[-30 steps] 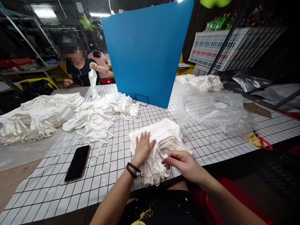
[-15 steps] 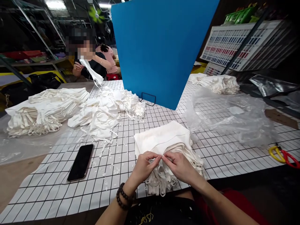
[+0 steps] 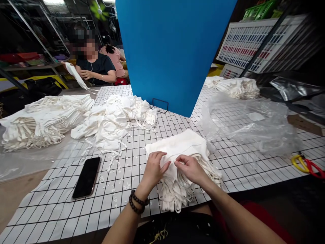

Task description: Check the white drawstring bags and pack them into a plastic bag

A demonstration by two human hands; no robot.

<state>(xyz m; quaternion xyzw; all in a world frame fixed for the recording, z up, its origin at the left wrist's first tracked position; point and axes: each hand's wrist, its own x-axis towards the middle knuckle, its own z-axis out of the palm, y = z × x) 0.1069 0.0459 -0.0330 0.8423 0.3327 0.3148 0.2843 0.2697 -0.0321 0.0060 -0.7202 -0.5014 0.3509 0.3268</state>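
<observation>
A stack of white cloth pieces (image 3: pixel 177 144) with strap loops lies on the table just in front of me, its loops (image 3: pixel 174 200) hanging toward the near edge. My left hand (image 3: pixel 154 169) is over the left side of the stack, thumb and fingers apart with nothing between them. Close beside it, my right hand (image 3: pixel 191 169) has its thumb and fingertips pinched together above the cloth. Whatever those fingertips hold, if anything, is too small to make out.
Left of the stack are a phone (image 3: pixel 86 178), small white scraps, a loose white cloth heap (image 3: pixel 111 125) and a second stack (image 3: pixel 45 118). A blue board (image 3: pixel 172 57) stands behind. To the right lie clear plastic (image 3: pixel 243 125) and scissors (image 3: pixel 308 165). A co-worker (image 3: pixel 98 67) handles white cloth.
My hands, earlier pinching together at the stack, have come apart. The left fingers have opened and shifted left. The co-worker has lowered their hands, and their cloth has moved left.
</observation>
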